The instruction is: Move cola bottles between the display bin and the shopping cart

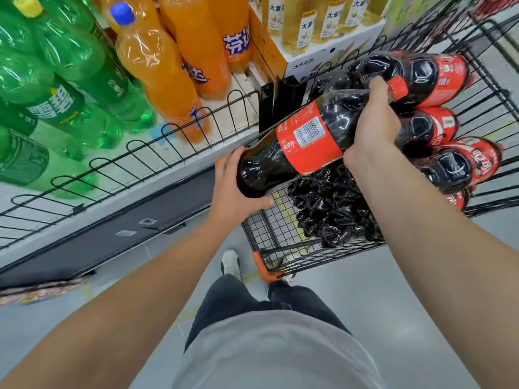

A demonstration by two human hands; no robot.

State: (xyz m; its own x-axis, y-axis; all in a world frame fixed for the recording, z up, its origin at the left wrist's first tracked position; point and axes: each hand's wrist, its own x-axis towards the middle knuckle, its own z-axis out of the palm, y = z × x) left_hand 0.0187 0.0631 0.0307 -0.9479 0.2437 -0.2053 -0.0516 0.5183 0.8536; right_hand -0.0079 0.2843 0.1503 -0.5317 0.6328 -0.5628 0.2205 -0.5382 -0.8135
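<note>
Overhead, cola bottle (306,141) gripped by left hand (233,189) and right hand (376,119), above shopping cart (269,234) rim.

Fingers of the right hand (375,119) hidden behind the neck of the held cola bottle (309,138); only thumb and back of hand showing. Base of that bottle covered by the left hand (233,186). Lower cola bottles in the cart (280,234) buried under the upper ones, count impossible to tell. Green bottles (56,80) cut off by the left edge, orange bottles (179,51) and pale yellow bottles (309,21) by the top. Small label print unreadable. Cart's far end out of view.
</note>
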